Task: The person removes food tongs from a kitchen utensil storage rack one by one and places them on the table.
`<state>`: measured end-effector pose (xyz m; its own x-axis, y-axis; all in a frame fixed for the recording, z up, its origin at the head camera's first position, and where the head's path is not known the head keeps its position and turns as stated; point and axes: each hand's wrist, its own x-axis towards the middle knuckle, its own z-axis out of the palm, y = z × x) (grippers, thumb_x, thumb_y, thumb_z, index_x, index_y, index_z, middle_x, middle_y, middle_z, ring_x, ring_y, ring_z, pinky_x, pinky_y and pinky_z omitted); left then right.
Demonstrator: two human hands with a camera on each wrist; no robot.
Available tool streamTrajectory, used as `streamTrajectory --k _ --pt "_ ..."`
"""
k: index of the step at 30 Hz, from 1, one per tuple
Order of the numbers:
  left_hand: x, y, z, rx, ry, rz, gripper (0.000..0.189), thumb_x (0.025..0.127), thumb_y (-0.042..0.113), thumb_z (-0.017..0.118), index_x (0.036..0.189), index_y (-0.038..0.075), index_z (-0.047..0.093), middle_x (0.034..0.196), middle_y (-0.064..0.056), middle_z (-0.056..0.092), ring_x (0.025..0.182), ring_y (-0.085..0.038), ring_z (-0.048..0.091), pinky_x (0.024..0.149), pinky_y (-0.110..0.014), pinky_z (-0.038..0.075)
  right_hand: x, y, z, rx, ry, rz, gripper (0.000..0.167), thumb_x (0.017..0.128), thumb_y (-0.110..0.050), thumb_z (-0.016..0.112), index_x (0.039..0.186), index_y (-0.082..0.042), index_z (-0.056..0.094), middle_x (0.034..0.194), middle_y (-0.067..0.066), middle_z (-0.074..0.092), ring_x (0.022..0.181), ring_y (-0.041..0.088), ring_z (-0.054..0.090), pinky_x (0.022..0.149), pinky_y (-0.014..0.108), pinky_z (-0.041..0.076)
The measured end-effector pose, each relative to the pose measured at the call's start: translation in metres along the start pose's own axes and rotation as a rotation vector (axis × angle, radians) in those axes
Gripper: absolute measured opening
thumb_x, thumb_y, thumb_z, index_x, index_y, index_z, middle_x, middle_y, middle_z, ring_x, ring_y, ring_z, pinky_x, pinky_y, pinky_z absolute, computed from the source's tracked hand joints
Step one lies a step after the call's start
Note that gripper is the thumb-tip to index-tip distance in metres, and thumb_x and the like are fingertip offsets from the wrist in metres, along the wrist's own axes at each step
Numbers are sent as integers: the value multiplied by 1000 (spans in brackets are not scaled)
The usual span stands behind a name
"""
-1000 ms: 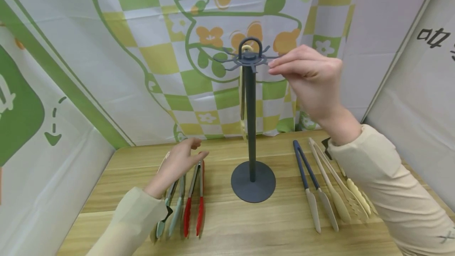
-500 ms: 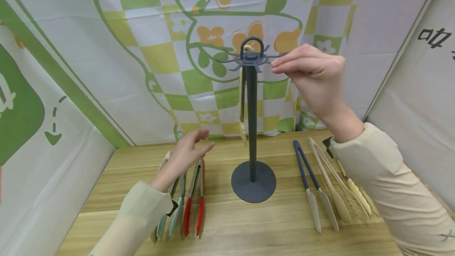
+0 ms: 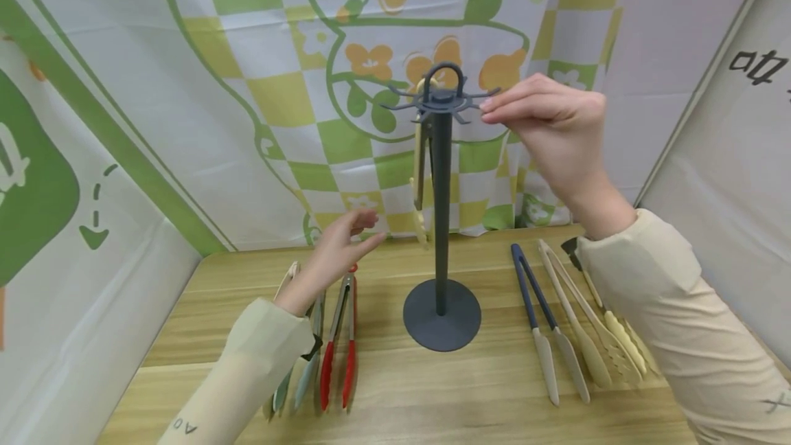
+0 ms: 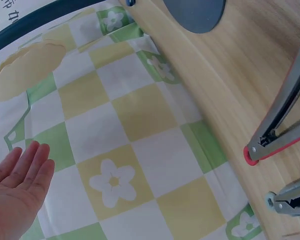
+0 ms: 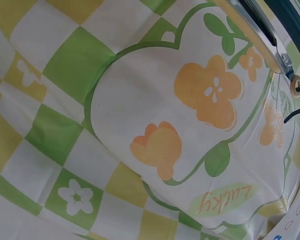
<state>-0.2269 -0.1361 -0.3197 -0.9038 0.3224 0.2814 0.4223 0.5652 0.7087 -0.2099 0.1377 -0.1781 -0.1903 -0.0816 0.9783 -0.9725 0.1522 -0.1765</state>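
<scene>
A dark grey rack (image 3: 441, 211) stands upright on a round base, with several curved hooks and a looped handle on top. My right hand (image 3: 556, 115) pinches the tip of a hook on its right side. Pale yellow tongs (image 3: 419, 177) hang by their ring from a hook behind the pole; the right wrist view shows these tongs (image 5: 252, 40) at its upper right. My left hand (image 3: 346, 242) hovers over the left of the table, fingers loose and holding nothing. Below its wrist lie red-tipped tongs (image 3: 350, 369) and mint tongs (image 3: 307, 380), partly covered by the sleeve.
Right of the base lie blue-handled tongs (image 3: 544, 321), beige tongs (image 3: 583, 321) and yellow tongs (image 3: 621, 338) partly under the right sleeve. A patterned cloth (image 3: 340, 143) hangs along the back edge of the wooden table (image 3: 469, 411).
My left hand has moved up and right, off the red tongs' top end. The rack's hooks have turned slightly with my right fingertips, and the hanging tongs have shifted a little left of the pole.
</scene>
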Motion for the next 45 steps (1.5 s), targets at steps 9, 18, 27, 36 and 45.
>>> streamTrajectory --k 9,18,27,36,45 --pt "11 0 6 -94 10 60 49 86 19 63 127 -2 45 123 -18 52 114 -25 49 101 -35 37 3 -1 0 75 0 16 17 70 27 57 58 15 62 72 -1 69 69 10 64 68 24 52" --pt "23 7 12 -200 4 106 57 84 15 65 131 -4 39 128 -21 48 119 -29 46 103 -37 35 3 4 -2 167 17 62 14 71 27 57 60 20 60 72 0 69 69 14 64 70 26 52" --pt "33 12 15 -293 -52 77 61 86 17 63 136 -1 33 133 -16 44 123 -25 41 106 -33 30 3 5 -2 189 25 104 13 71 26 57 60 20 59 71 0 69 68 14 65 70 26 53" --pt "42 16 18 -380 -149 60 68 87 13 61 140 -2 23 139 -18 36 129 -26 35 109 -32 25 2 5 -2 191 21 118 12 70 26 58 60 20 60 71 1 69 68 14 65 70 26 52" --pt "50 20 21 -463 -221 25 58 88 13 57 138 5 29 141 -15 35 130 -26 33 108 -38 25 2 5 -3 202 17 131 12 71 27 57 61 20 60 71 2 69 69 15 65 71 26 53"
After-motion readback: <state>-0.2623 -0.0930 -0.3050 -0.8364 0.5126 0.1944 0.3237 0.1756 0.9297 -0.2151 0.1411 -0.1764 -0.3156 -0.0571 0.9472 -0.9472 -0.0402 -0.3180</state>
